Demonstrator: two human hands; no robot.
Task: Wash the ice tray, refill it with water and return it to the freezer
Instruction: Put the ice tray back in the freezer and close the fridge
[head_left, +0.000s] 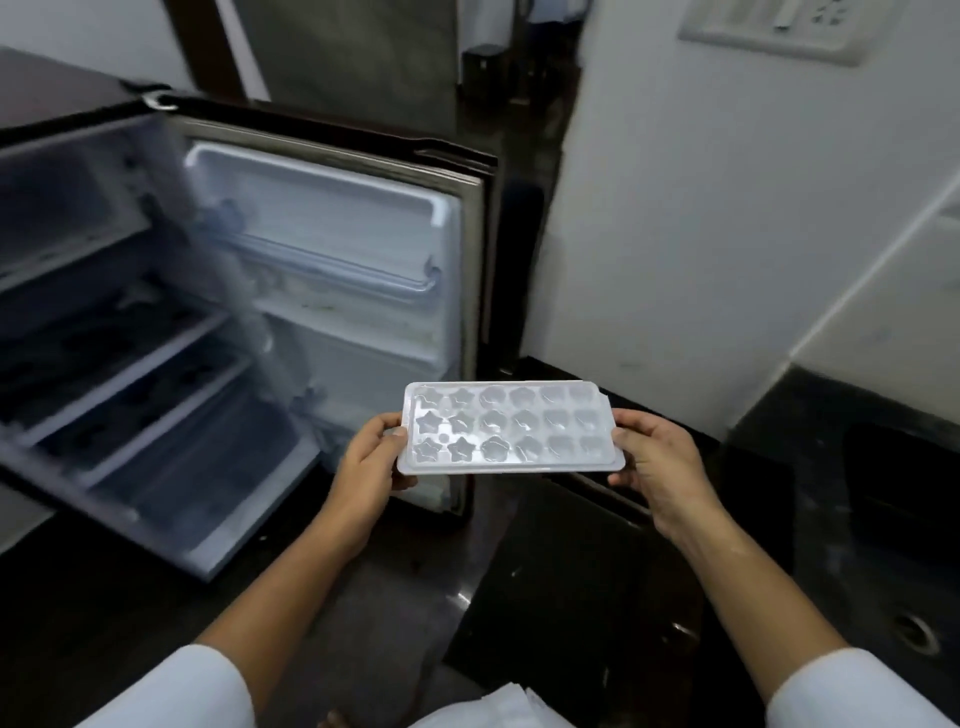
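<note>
Two white sleeves (171, 691) sat lowest. Left hand (371, 457) and right hand (657, 462) each pinched one short end of the one ice tray (511, 428), thumbs on its rim. Eighteen cells faced up, the long axis running hand to hand. An open fridge (130, 338) stood left of the grip, a black counter (831, 493) right.

Tray (511, 428) of glossy translucent plastic. Fridge liner (337, 223) of smooth white plastic, door rim (474, 270) of brushed metal. Counter (571, 597) of polished dark stone. Near sleeve (852, 693) of white cloth.
</note>
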